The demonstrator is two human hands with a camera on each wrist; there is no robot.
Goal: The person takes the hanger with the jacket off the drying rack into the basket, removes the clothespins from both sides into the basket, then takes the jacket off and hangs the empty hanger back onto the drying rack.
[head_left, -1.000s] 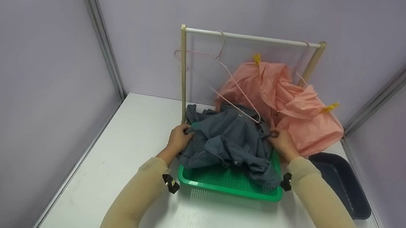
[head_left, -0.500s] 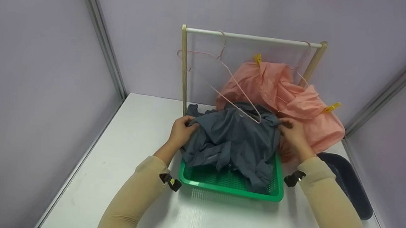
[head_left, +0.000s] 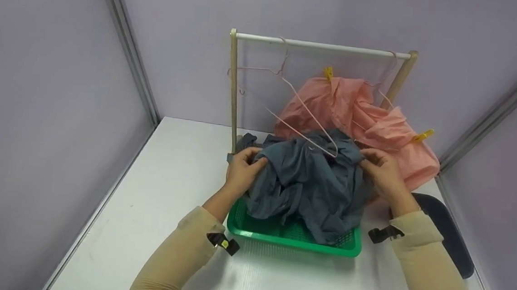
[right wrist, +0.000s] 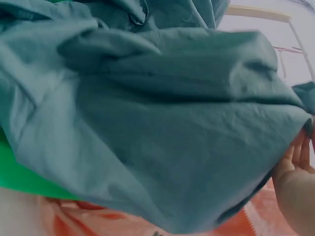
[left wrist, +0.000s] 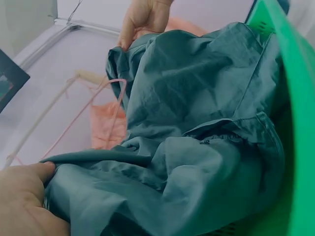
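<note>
— What did the head view give you?
— My left hand [head_left: 244,169] and right hand [head_left: 381,172] each pinched an edge of the grey shirt [head_left: 310,185], raised above the green basket [head_left: 293,238] on the counter [head_left: 169,179], its hem trailing inside. A pink wire hanger [head_left: 308,121] hung from the rack [head_left: 320,44].
— And the wrists?
— Left wrist view: my fingers [left wrist: 27,196] clenched the cloth. Right wrist view: mostly shirt, my hand at its edge. I judged it mid-lift; next, find the collar for the hanger.

Matt grey cloth shirt [head_left: 310,180], perforated glossy green plastic basket [head_left: 292,240], thin pink wire hanger [head_left: 306,116], wooden rack posts [head_left: 232,88]
</note>
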